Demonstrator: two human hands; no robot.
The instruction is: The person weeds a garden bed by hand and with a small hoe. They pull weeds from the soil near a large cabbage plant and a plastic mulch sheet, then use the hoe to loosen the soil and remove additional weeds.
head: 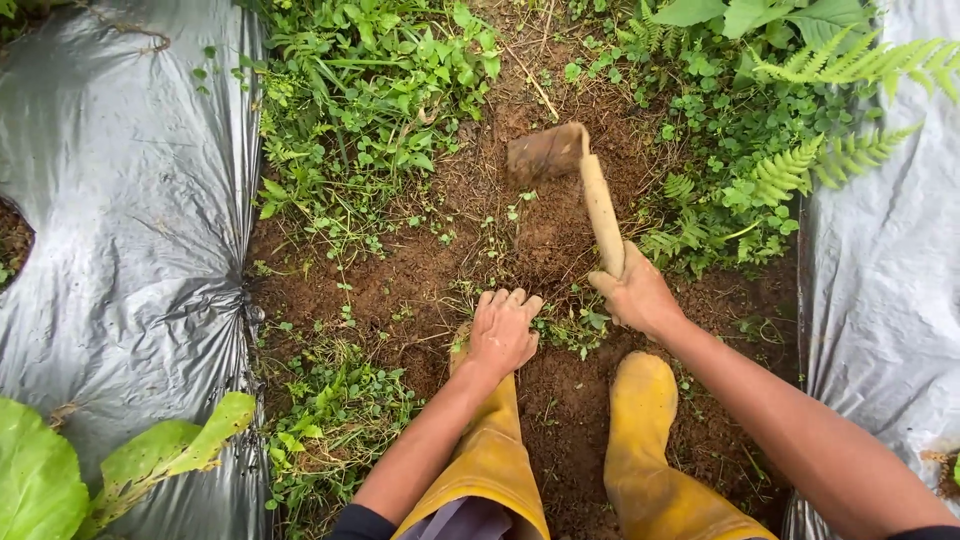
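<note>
The right hand (638,295) has its fingers wrapped around the wooden handle of the small hoe (580,180), which points up and away into the dirt, while the left hand (503,330) presses flat, fingers together, just beside it.

Yellow boots (640,400), silver-grey plastic sheeting (130,200), brown soil (560,230), green weeds (370,90).

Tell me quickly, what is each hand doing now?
Left hand: open, fingers down on soil and weeds.
Right hand: closed, holding the hoe handle.
</note>
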